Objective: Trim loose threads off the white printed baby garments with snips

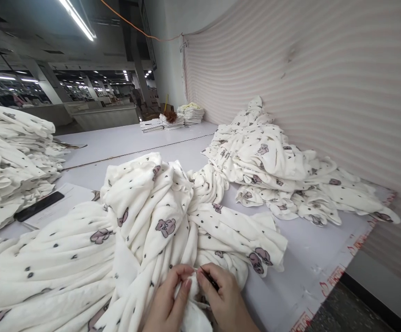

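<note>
A white fleece garment (pixel 145 216) printed with pink bears and small dark hearts lies bunched on the white table (pixel 311 249) in front of me. At the bottom edge my left hand (pixel 168 302) pinches a fold of that fabric between thumb and fingers. My right hand (pixel 223 299) is closed round a thin dark tool (pixel 209 278), whose tip touches the pinched fold. Both hands sit close together, almost touching.
A heap of the same printed garments (pixel 273 166) lies at the right against a striped wall covering (pixel 307 78). A tall stack of white fabric (pixel 10 157) stands at the left, with a black flat object (pixel 38 206) on paper beside it. Folded stacks (pixel 173 120) sit far back.
</note>
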Demonstrator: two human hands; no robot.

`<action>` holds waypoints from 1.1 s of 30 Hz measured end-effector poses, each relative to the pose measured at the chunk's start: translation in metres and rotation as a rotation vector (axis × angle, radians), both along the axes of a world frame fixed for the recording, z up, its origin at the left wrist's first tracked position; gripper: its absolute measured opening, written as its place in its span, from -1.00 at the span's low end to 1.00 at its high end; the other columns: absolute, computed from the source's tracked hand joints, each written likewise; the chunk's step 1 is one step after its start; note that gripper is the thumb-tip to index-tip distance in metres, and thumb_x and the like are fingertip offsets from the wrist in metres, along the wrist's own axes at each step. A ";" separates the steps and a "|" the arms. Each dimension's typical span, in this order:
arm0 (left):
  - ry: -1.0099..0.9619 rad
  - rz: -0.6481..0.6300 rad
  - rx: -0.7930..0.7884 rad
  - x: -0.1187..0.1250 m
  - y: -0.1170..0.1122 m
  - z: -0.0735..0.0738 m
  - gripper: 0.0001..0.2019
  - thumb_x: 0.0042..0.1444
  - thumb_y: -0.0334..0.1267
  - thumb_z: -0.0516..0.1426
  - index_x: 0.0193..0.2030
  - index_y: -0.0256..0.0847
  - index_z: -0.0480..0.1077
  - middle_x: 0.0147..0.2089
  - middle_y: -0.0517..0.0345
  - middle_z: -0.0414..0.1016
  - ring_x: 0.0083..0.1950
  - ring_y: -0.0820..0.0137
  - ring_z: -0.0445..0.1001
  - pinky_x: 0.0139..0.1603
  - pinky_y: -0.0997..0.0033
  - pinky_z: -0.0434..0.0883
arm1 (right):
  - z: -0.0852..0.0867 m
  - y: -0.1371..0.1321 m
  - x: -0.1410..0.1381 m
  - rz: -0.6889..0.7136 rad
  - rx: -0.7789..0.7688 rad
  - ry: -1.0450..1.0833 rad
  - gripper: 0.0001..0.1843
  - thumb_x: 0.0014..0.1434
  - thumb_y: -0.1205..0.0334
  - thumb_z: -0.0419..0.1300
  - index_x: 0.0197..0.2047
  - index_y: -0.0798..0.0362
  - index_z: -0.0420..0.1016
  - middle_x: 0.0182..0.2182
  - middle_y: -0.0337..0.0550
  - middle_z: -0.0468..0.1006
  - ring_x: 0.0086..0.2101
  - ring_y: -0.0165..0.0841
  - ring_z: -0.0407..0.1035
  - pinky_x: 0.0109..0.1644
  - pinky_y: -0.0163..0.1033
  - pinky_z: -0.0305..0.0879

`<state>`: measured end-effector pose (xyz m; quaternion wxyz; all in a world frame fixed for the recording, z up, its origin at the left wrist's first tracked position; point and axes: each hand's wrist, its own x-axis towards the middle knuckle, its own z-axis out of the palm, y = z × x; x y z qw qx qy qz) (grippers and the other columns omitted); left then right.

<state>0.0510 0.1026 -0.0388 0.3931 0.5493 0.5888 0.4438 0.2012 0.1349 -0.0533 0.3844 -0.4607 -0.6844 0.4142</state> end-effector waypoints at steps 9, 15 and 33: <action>-0.033 -0.103 -0.085 -0.007 0.006 -0.010 -0.70 0.11 -0.06 0.15 -0.09 -0.15 0.49 -0.20 0.09 0.57 -0.05 0.20 0.48 -0.01 0.36 0.40 | -0.020 -0.006 -0.012 -0.114 0.227 -0.141 -0.80 0.30 0.25 -0.10 -0.24 0.01 0.33 -0.46 -0.18 0.51 -0.42 -0.28 0.44 -0.34 -0.30 0.24; -0.165 -0.153 -0.232 -0.016 0.009 0.001 -0.73 0.10 -0.02 0.16 -0.36 -0.22 0.42 -0.42 0.20 0.42 -0.34 0.37 0.36 -0.28 0.48 0.33 | -0.005 -0.014 -0.005 -0.092 0.008 0.029 -0.79 0.29 0.10 0.04 -0.29 0.03 0.36 -0.42 -0.20 0.48 -0.38 -0.34 0.42 -0.31 -0.34 0.30; -0.385 -0.232 -0.093 -0.065 0.010 -0.001 -0.79 0.17 -0.05 0.13 -0.34 -0.14 0.33 -0.31 0.16 0.50 -0.20 0.31 0.44 -0.12 0.40 0.36 | -0.035 -0.023 0.028 -0.221 0.074 -0.268 -0.62 0.19 0.21 0.15 0.09 0.01 0.44 -0.13 0.01 0.51 -0.19 -0.16 0.44 -0.16 -0.17 0.37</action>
